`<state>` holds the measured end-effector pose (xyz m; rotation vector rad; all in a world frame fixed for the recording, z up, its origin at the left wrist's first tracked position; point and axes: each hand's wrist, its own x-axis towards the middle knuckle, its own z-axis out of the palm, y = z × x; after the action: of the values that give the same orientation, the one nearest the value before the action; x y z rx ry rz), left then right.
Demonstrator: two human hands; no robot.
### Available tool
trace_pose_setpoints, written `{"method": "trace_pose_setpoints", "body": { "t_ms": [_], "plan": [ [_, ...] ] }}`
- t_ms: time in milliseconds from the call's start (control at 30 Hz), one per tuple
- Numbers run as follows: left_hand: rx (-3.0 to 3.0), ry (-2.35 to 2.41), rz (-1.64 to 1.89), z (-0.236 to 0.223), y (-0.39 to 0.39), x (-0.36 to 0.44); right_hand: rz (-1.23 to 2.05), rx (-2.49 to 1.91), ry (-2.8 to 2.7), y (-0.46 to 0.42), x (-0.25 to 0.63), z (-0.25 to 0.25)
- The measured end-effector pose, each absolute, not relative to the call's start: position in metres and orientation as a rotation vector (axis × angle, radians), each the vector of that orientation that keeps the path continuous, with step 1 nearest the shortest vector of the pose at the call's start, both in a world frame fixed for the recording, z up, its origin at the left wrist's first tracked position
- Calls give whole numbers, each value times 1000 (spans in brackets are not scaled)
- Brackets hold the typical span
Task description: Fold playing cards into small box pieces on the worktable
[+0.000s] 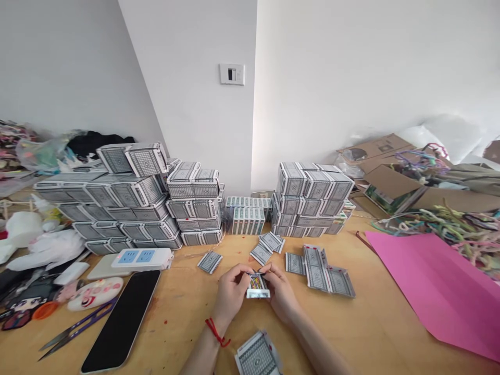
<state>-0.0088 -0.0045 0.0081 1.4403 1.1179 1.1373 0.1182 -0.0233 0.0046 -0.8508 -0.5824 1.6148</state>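
Note:
Both my hands meet at the middle of the table, closed around one playing card (258, 282). Its picture face is turned up, and its near edge is bent up into a flap. My left hand (233, 289) grips the left side and my right hand (280, 290) the right side; the thumbs sit near the far edge. Beyond them lie a few loose cards (261, 253), face down. A single card (210, 262) rests to the left. On the right is a joined piece of folded cards (320, 271). Nearest me, between my forearms, sits another folded card piece (258, 355).
Stacks of card-covered blocks (117, 192) rise at back left, with another stack (314, 195) at back right and card packs (248, 221) between. Left are a phone (123, 323), scissors (78, 329) and a power strip (142, 258). Pink paper (433, 286) lies right.

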Motion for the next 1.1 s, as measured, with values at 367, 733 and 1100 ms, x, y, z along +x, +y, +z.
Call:
{"method": "trace_pose_setpoints", "body": {
  "t_ms": [367, 733, 1100],
  "plan": [
    [1635, 977, 1092, 14, -1, -20, 1809, -881, -788, -21, 127, 7],
    [1495, 998, 1109, 6, -5, -10, 1789, -908, -812, -21, 127, 1],
    [1339, 1022, 1025, 20, -4, -11, 1621, -992, -856, -19, 117, -8]
  ]
}}
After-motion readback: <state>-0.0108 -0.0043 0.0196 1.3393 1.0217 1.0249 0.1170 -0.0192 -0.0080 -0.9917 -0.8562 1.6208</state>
